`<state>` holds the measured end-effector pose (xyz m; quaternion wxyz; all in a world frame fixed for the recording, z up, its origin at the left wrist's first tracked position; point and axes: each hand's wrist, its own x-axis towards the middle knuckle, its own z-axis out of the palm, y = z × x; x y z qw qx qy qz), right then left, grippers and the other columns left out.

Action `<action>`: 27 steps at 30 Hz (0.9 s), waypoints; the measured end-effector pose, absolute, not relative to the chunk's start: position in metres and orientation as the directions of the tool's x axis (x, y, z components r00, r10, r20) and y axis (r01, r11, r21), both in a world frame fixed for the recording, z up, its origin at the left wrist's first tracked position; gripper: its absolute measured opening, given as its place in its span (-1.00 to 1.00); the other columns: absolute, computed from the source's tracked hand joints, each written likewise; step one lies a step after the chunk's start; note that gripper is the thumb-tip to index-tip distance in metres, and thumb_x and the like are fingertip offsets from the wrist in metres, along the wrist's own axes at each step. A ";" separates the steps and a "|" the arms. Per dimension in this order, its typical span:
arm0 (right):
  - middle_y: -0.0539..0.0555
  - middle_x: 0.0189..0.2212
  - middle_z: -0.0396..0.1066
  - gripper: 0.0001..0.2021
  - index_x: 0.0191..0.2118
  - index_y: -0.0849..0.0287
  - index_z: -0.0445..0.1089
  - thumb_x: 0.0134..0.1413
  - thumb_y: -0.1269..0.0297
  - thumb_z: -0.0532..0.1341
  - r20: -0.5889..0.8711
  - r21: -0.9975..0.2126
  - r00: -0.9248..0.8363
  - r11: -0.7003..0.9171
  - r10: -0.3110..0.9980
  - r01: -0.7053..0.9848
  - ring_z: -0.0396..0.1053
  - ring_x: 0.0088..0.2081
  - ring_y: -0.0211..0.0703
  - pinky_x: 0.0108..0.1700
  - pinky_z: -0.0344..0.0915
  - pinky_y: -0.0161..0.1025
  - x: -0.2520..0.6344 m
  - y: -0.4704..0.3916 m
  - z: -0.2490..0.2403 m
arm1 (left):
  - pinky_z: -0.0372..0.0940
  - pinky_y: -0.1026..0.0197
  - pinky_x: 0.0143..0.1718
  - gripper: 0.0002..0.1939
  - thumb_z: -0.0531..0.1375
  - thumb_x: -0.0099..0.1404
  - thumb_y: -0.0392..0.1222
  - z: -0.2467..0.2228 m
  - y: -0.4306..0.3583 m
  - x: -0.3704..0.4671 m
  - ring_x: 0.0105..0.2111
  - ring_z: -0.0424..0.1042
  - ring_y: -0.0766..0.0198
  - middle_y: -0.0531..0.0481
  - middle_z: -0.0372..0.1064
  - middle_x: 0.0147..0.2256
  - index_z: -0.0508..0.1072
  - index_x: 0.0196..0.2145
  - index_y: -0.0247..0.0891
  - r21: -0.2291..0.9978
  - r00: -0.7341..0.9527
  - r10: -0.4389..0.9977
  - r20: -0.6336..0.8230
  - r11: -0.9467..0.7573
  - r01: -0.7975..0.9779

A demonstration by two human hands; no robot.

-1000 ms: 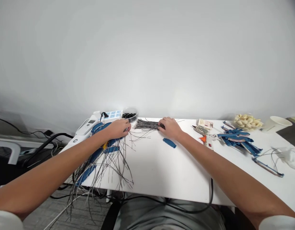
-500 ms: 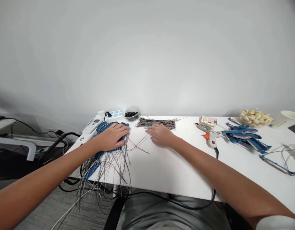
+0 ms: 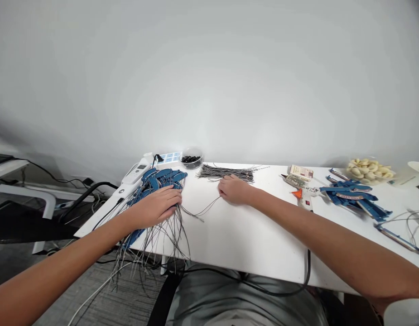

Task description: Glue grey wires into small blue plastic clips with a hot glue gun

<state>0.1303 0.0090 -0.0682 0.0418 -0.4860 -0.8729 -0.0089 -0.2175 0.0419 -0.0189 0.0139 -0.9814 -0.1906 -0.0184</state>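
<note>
My left hand [image 3: 161, 206] lies with its fingers loosely spread on a pile of blue strips [image 3: 165, 177] with many thin dark cords [image 3: 168, 231] hanging over the table's front edge. My right hand [image 3: 233, 189] is closed, its fingertips pinching a thin cord [image 3: 209, 207] that runs left toward the pile. Just behind my right hand lies a flat bundle of dark cords [image 3: 226, 172]. A clear round bowl [image 3: 191, 159] of small black pieces stands behind, between the pile and the bundle.
On the right of the white table [image 3: 250, 240] are a glue gun [image 3: 306, 199], a small box [image 3: 301, 173], more blue strips [image 3: 355, 195], a bowl of pale pieces [image 3: 370, 171] and a cup [image 3: 416, 171]. A power strip [image 3: 170, 158] and white device [image 3: 137, 170] stand back left.
My left hand has moved down toward the front of the pile, uncovering blue strips. My right hand's fingers have closed on a cord. The view has shifted slightly.
</note>
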 end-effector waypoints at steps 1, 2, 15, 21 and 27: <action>0.24 -0.11 0.51 -0.75 -0.12 0.26 0.51 0.45 0.33 0.07 0.079 -0.001 -0.512 0.513 0.856 0.858 0.34 -0.06 0.00 0.06 0.14 -0.10 0.131 0.010 -0.069 | -0.06 -0.09 0.50 -0.74 0.06 0.57 -0.15 -0.020 0.041 -0.221 0.22 0.37 0.12 -0.06 0.48 0.11 0.45 0.11 -0.14 -0.031 0.925 0.380 0.009 -0.924 0.380; 0.24 -0.10 0.50 -0.76 -0.11 0.28 0.50 0.44 0.34 0.09 0.079 0.023 -0.492 0.492 0.867 0.870 0.35 -0.04 0.02 0.08 0.15 -0.08 0.131 0.011 -0.069 | -0.09 -0.12 0.51 -0.72 0.07 0.58 -0.11 -0.020 0.039 -0.223 0.26 0.34 0.11 -0.07 0.46 0.13 0.43 0.14 -0.14 -0.044 0.920 0.390 -0.015 -0.920 0.390; 0.28 -0.14 0.51 -0.89 -0.19 0.27 0.49 0.30 0.36 0.22 0.230 -0.034 -0.260 0.275 0.938 0.961 0.36 -0.01 0.14 0.10 0.19 0.05 0.137 0.017 -0.066 | 0.11 -0.20 0.42 -0.46 0.12 0.54 0.13 -0.052 -0.020 -0.215 0.35 0.25 -0.10 -0.18 0.27 0.33 0.31 0.35 -0.13 -0.017 0.805 0.584 0.101 -0.809 0.588; 0.14 -0.23 0.47 -0.83 -0.23 0.16 0.41 0.40 0.27 0.13 0.427 -0.208 -0.238 0.351 0.872 0.913 0.32 -0.12 0.01 0.02 0.16 -0.04 0.152 -0.035 -0.052 | -0.02 -0.23 0.50 -0.41 0.15 0.54 0.08 -0.061 -0.031 -0.238 0.46 0.08 -0.10 -0.15 0.20 0.39 0.25 0.41 -0.12 0.010 0.768 0.630 0.115 -0.774 0.634; 0.06 -0.32 0.43 -0.84 -0.29 0.11 0.35 0.38 0.27 0.14 0.552 -0.349 -0.134 0.374 0.823 0.859 0.31 -0.21 -0.04 -0.06 0.20 -0.06 0.206 -0.072 -0.050 | -0.09 -0.21 0.52 -0.49 0.15 0.55 0.04 -0.059 -0.028 -0.256 0.49 0.01 -0.02 -0.13 0.21 0.38 0.27 0.35 -0.13 0.098 0.744 0.661 0.095 -0.750 0.654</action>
